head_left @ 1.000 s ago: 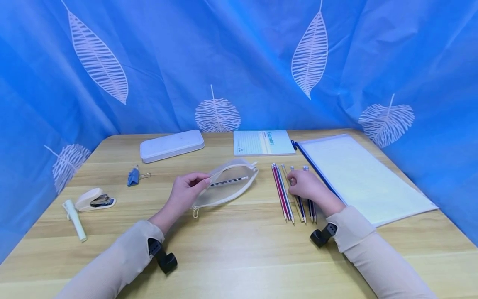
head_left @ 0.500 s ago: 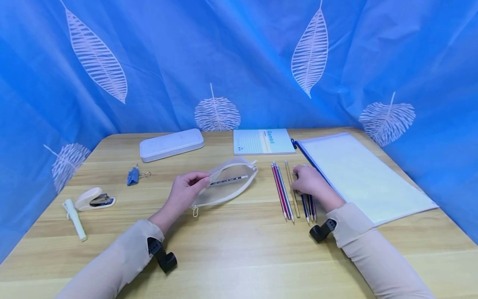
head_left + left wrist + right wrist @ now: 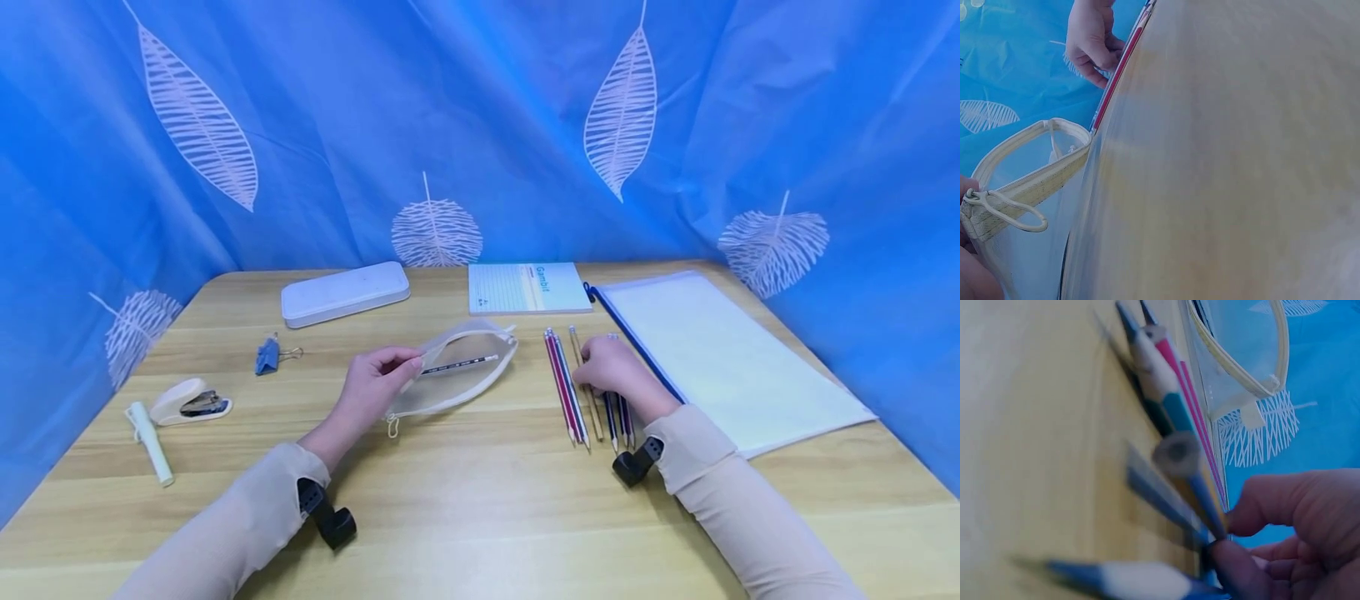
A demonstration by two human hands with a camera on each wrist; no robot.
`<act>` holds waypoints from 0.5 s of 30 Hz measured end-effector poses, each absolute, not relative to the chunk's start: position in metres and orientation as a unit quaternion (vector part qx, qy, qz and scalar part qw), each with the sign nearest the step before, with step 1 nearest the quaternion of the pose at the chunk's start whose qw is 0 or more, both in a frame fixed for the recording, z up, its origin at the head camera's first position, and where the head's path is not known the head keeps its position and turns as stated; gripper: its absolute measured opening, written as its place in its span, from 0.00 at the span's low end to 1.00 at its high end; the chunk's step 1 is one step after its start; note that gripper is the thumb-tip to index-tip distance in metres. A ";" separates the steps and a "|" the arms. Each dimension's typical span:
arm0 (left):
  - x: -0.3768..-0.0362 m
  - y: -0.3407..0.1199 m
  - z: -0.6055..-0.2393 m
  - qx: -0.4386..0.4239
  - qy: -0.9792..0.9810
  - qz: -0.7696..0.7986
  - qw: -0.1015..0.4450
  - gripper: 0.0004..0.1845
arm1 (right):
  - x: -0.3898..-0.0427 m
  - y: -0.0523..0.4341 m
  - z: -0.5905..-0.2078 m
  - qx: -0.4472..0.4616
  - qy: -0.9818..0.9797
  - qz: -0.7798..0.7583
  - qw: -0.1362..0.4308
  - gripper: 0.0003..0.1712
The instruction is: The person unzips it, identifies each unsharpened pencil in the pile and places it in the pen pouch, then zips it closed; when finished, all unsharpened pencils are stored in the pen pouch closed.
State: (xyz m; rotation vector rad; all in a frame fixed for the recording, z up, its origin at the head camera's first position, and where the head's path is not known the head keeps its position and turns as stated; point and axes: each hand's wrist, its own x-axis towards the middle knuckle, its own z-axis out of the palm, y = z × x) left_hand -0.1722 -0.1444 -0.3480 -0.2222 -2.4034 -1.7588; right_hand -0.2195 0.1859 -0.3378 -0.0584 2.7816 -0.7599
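on the wooden counter (image 3: 465, 517), at the far left, a pale green stick (image 3: 157, 450) lies just beside a white stapler (image 3: 176, 403). next comes a blue binder clip (image 3: 267, 357), and behind it, near the back edge, there is a white case (image 3: 345, 296). the left hand (image 3: 369, 387) has its grip clenched on the edge of a clear pouch (image 3: 453, 406), whose mouth stands wide; one black pencil (image 3: 467, 362) lies inside. further right, near the back edge, is a notebook (image 3: 504, 289). then come the red and teal pencils (image 3: 565, 387), side by side, and the gold pencil (image 3: 596, 419). the right hand (image 3: 617, 372) is grasping this gold pencil between thumb and finger. partly under this hand are the dark blue pencils (image 3: 625, 419). furthest to the right lies a white folder (image 3: 735, 350) with a blue edge.
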 end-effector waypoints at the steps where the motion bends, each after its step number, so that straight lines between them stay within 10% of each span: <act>1: -0.172 -0.144 -0.348 -0.077 -0.802 -0.587 0.078 0.10 | -0.220 0.187 -0.338 -0.009 0.950 -0.288 0.123 0.10; 6: -0.173 -0.144 -0.347 -0.084 -0.803 -0.586 0.072 0.10 | -0.215 0.187 -0.342 0.066 0.845 -0.525 0.080 0.25; 15: -0.172 -0.139 -0.345 -0.068 -0.803 -0.588 0.064 0.10 | -0.190 0.130 -0.344 0.122 0.572 -0.807 0.081 0.12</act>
